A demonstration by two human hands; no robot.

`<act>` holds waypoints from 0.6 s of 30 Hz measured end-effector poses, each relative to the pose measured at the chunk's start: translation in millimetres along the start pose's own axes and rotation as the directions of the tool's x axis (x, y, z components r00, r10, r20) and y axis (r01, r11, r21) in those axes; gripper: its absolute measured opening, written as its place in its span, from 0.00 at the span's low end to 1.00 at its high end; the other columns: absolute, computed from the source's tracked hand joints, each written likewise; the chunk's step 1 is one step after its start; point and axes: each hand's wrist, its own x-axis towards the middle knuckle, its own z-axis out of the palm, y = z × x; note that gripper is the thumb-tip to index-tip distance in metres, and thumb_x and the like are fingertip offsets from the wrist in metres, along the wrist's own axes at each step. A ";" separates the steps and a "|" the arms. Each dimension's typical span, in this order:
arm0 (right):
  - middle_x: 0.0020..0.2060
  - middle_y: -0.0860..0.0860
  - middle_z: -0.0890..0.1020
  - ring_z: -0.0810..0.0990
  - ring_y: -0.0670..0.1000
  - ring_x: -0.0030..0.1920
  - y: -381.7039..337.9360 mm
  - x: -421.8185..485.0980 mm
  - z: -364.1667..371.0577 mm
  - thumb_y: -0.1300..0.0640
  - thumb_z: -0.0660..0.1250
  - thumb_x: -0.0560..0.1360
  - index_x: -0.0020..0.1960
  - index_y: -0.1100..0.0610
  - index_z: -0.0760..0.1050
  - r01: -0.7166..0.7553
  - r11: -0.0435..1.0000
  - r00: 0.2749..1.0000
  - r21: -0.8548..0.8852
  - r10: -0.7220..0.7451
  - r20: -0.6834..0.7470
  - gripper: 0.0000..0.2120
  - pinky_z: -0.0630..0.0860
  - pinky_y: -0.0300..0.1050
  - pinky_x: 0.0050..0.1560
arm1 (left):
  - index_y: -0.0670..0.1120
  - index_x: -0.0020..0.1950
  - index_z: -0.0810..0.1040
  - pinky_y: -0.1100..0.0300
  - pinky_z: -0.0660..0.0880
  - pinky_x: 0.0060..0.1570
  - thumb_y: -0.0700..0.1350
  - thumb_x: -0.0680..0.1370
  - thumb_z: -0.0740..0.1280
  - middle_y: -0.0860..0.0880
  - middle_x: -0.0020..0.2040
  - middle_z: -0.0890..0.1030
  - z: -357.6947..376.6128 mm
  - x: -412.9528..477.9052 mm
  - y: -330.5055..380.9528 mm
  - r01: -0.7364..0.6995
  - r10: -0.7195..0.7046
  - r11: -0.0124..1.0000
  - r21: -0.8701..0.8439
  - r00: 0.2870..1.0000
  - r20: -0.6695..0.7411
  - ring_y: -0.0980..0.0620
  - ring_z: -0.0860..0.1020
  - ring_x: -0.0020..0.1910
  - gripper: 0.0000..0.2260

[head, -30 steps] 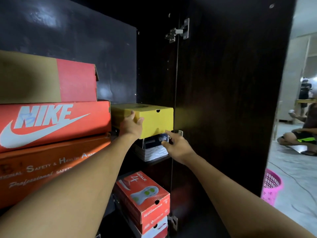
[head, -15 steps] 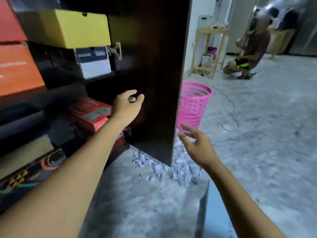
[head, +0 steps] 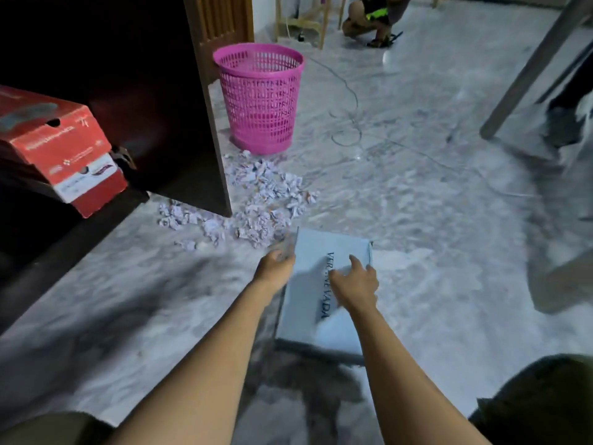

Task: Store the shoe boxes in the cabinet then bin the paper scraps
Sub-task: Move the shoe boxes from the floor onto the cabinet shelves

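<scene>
A pale blue shoe box (head: 333, 244) with dark lettering on its lid lies on the marble floor in front of me. My left hand (head: 275, 266) is at its left edge, with blurred fingers against the side of the box. Over the lid my right hand (head: 355, 284) hovers with spread fingers and holds nothing. A heap of crumpled white paper scraps (head: 263, 194) lies beyond the box, at the foot of the cabinet door (head: 179, 91). Behind the scraps stands a pink mesh bin (head: 261, 97). A red shoe box (head: 64, 146) sits on a low cabinet shelf at the left.
The dark cabinet door stands open between the shelves and the bin. A thin cable (head: 349, 123) loops over the floor right of the bin. A slanted grey leg (head: 526, 75) stands at the right. A person (head: 372, 14) crouches far back.
My view has swung from the cabinet shelves down to the floor. Both hands left the yellow box on the shelf and came down to the pale blue box.
</scene>
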 end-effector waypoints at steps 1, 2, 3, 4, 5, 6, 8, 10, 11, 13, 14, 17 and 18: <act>0.77 0.60 0.58 0.55 0.60 0.77 9.6 -0.1 0.9 0.43 0.62 0.78 0.78 0.48 0.58 -0.047 0.999 0.999 -0.024 0.047 0.009 0.31 0.56 0.62 0.74 | 0.42 0.70 0.71 0.62 0.76 0.52 0.47 0.80 0.64 0.44 0.63 0.78 5.1 1.7 -9.4 0.009 -0.009 1.000 0.022 1.000 0.016 0.46 0.79 0.58 0.19; 0.77 0.60 0.57 0.53 0.60 0.78 19.0 -0.1 1.8 0.42 0.61 0.78 0.79 0.48 0.55 -0.084 0.996 0.996 -0.034 0.085 0.027 0.33 0.55 0.64 0.74 | 0.43 0.72 0.69 0.63 0.73 0.55 0.47 0.80 0.63 0.44 0.66 0.76 9.2 3.3 -17.9 0.018 -0.019 0.999 0.052 0.999 0.026 0.47 0.77 0.61 0.21; 0.77 0.60 0.57 0.55 0.61 0.77 29.7 1.7 4.3 0.42 0.61 0.78 0.80 0.48 0.52 -0.113 0.993 0.992 -0.026 0.115 0.054 0.34 0.56 0.64 0.74 | 0.43 0.72 0.68 0.61 0.71 0.58 0.47 0.81 0.63 0.45 0.67 0.74 11.9 4.4 -25.5 0.028 -0.031 0.997 0.077 0.999 0.036 0.47 0.74 0.64 0.21; 0.76 0.61 0.58 0.58 0.63 0.76 38.3 1.7 6.2 0.43 0.62 0.77 0.80 0.47 0.50 -0.131 0.991 0.987 -0.008 0.131 0.087 0.36 0.59 0.63 0.73 | 0.44 0.71 0.69 0.59 0.70 0.57 0.47 0.81 0.61 0.46 0.65 0.75 13.9 5.7 -32.4 0.049 -0.054 0.994 0.096 0.997 0.055 0.46 0.74 0.64 0.18; 0.75 0.61 0.60 0.62 0.65 0.74 45.5 1.5 7.9 0.44 0.64 0.77 0.80 0.47 0.48 -0.130 0.991 0.986 0.018 0.127 0.112 0.38 0.62 0.62 0.71 | 0.46 0.66 0.72 0.58 0.71 0.55 0.46 0.81 0.61 0.47 0.61 0.76 16.1 6.7 -39.4 0.070 -0.078 0.991 0.110 0.994 0.077 0.46 0.76 0.62 0.14; 0.74 0.62 0.61 0.65 0.66 0.72 51.0 1.2 9.0 0.44 0.65 0.77 0.80 0.48 0.47 -0.116 0.992 0.986 0.051 0.109 0.122 0.39 0.65 0.60 0.70 | 0.47 0.60 0.75 0.56 0.73 0.54 0.46 0.81 0.61 0.47 0.59 0.78 17.8 8.1 -45.7 0.089 -0.099 0.990 0.110 0.991 0.087 0.46 0.78 0.58 0.09; 0.74 0.61 0.63 0.68 0.66 0.70 56.3 -0.9 8.3 0.45 0.66 0.76 0.80 0.49 0.47 -0.110 0.981 0.990 0.162 0.095 0.101 0.41 0.67 0.59 0.68 | 0.46 0.51 0.78 0.53 0.77 0.54 0.47 0.79 0.63 0.46 0.54 0.82 16.6 12.8 -55.0 0.113 -0.117 0.991 0.071 0.991 0.059 0.46 0.81 0.50 0.07; 0.75 0.59 0.65 0.69 0.63 0.70 59.5 -2.9 6.7 0.46 0.67 0.76 0.80 0.51 0.47 -0.163 0.914 0.986 0.373 0.141 0.086 0.41 0.68 0.58 0.69 | 0.46 0.44 0.78 0.55 0.77 0.49 0.49 0.79 0.65 0.46 0.48 0.81 6.9 15.5 -62.3 0.153 -0.153 0.986 0.059 0.988 -0.016 0.48 0.80 0.45 0.09; 0.75 0.58 0.65 0.70 0.61 0.70 62.6 -4.8 7.3 0.45 0.67 0.75 0.80 0.52 0.47 -0.214 0.853 0.977 0.476 0.180 0.116 0.42 0.68 0.57 0.70 | 0.46 0.41 0.78 0.56 0.76 0.48 0.50 0.78 0.65 0.46 0.47 0.80 1.0 16.1 -65.9 0.183 -0.180 0.982 0.050 0.982 -0.055 0.48 0.79 0.45 0.10; 0.74 0.55 0.68 0.72 0.58 0.69 77.2 -5.1 15.6 0.37 0.68 0.69 0.79 0.49 0.53 -0.327 0.740 0.945 0.587 0.248 0.214 0.44 0.70 0.58 0.69 | 0.45 0.47 0.79 0.56 0.75 0.49 0.53 0.78 0.65 0.45 0.50 0.81 -8.4 16.7 -76.6 0.257 -0.255 0.966 0.023 0.965 -0.059 0.46 0.80 0.48 0.12; 0.71 0.54 0.72 0.75 0.57 0.66 85.4 -6.8 20.1 0.34 0.67 0.67 0.77 0.49 0.60 -0.374 0.717 0.927 0.589 0.259 0.273 0.43 0.72 0.58 0.66 | 0.44 0.52 0.80 0.57 0.75 0.49 0.54 0.78 0.64 0.45 0.52 0.81 -10.1 15.6 -81.0 0.293 -0.292 0.956 0.023 0.956 -0.033 0.46 0.80 0.50 0.14; 0.55 0.53 0.83 0.83 0.56 0.54 94.9 -19.6 29.3 0.33 0.64 0.74 0.59 0.52 0.78 -0.451 0.671 0.879 0.589 0.217 0.425 0.25 0.78 0.52 0.54 | 0.43 0.56 0.79 0.57 0.77 0.49 0.54 0.78 0.64 0.47 0.52 0.82 -11.0 14.1 -89.0 0.304 -0.307 0.951 0.062 0.950 0.058 0.48 0.81 0.47 0.17; 0.53 0.53 0.85 0.84 0.56 0.52 98.7 -21.7 33.7 0.35 0.65 0.74 0.57 0.52 0.79 -0.464 0.656 0.868 0.596 0.201 0.454 0.23 0.79 0.52 0.54 | 0.43 0.57 0.80 0.55 0.78 0.52 0.55 0.76 0.64 0.48 0.52 0.83 -12.2 14.9 -92.0 0.289 -0.295 0.954 0.073 0.952 0.079 0.48 0.82 0.48 0.18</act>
